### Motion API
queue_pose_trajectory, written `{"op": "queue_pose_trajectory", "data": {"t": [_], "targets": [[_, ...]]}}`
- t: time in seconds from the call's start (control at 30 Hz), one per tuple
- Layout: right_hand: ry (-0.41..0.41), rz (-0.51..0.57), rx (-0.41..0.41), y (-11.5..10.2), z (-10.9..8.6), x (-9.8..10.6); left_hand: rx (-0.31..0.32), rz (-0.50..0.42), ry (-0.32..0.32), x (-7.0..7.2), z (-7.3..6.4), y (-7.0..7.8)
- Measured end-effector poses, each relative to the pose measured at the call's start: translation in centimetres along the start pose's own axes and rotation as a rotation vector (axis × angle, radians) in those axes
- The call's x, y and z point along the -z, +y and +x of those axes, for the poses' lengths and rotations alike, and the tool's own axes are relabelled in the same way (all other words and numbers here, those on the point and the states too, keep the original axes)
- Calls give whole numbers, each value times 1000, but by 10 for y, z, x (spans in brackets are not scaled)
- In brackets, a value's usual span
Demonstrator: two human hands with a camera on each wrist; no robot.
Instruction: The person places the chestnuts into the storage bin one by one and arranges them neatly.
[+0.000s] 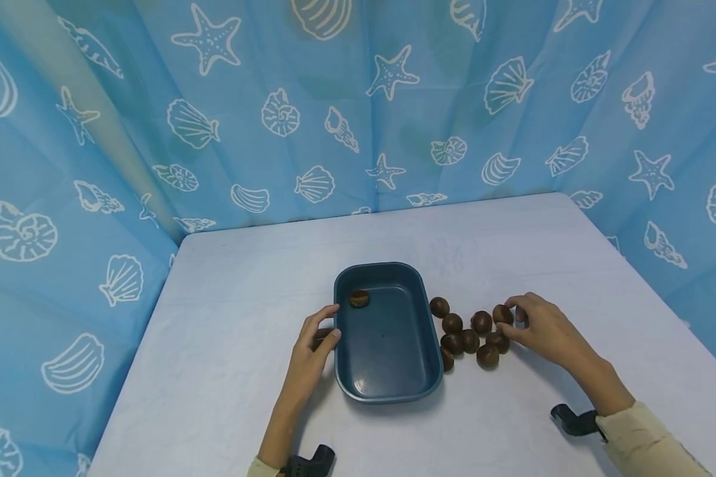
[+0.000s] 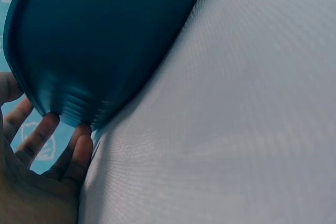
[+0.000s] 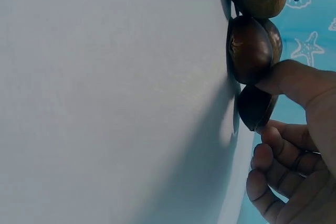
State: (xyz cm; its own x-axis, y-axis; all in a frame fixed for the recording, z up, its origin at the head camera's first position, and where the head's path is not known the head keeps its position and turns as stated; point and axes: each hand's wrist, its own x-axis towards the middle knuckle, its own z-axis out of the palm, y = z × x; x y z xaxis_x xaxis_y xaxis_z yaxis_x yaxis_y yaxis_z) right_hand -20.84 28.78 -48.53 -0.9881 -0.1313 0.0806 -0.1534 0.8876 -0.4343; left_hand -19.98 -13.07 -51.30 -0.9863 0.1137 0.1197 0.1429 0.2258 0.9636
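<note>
- blue curtain, printed with white shells and starfish, hangs at left, behind and at right of a white table.
- left hand reaches forward, thumb and fingers spread loosely, tips touching the tray's left side.
- blue tray sits on the table, long axis running away from the person, far end angled slightly left.
- lone chestnut lies inside, near the far left corner, long axis across the tray's width.
- loose chestnuts cluster just beside the tray's right wall, between it and the right hand.
- pinched chestnut is at the cluster's right end; fingers obscure which way it points.
- right hand angles inward, thumb and forefinger narrowed around that chestnut.
</note>
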Motion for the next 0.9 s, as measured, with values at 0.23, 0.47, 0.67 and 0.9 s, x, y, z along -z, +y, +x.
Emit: {"op": "queue_pose_trajectory", "data": {"t": [0.23,0.47,0.67,0.9], "targets": [[21,-16,10,-4,1,4,-12,-5,-4,0,0,-1],[56,-19,51,-15,0,10,-8,4,1,0,0,0],[61,-5,78,-34,1,16,-8,4,1,0,0,-1],[58,-3,114,-58,3,22,-5,-20,6,-1,0,0]]}}
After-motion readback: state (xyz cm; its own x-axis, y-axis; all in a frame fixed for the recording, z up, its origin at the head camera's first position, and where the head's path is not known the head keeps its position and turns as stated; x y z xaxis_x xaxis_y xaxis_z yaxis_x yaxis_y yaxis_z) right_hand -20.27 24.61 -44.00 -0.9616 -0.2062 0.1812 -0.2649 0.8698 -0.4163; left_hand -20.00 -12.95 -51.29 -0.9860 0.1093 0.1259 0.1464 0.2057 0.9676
